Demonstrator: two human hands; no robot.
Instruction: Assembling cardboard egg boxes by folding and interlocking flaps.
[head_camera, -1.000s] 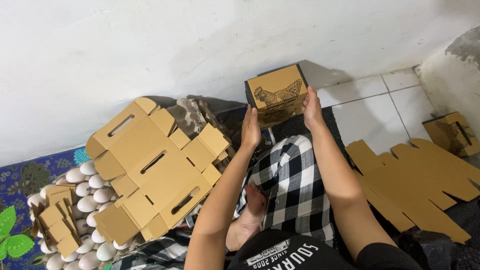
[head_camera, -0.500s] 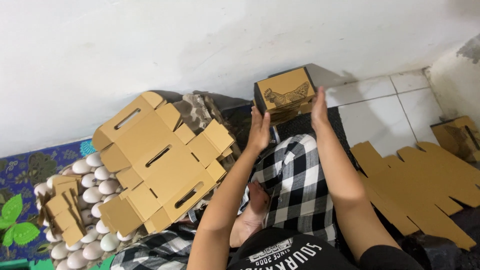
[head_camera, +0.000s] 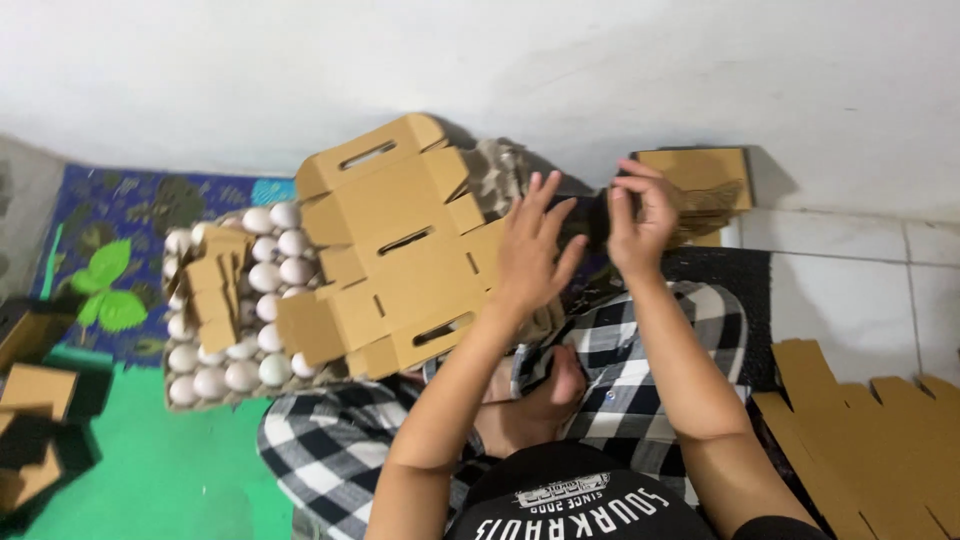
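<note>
What the view hides or cuts off

The flat cardboard cutout (head_camera: 385, 250) covers part of the tray of white eggs (head_camera: 235, 310), so the count of eggs cannot be told. The right hand (head_camera: 640, 220) is blurred, and whether its fingers hold something is unclear. The folded brown box (head_camera: 700, 185) by the wall is partly hidden behind this hand. The stack of cardboard sheets (head_camera: 880, 440) is cut off by the right edge, the small boxes (head_camera: 35, 420) by the left.

The left hand (head_camera: 530, 245) spreads open over a flat cardboard box blank (head_camera: 395, 250) beside a tray of white eggs (head_camera: 235, 310), while the right hand (head_camera: 640, 215) hovers near a folded box (head_camera: 700, 180).
</note>
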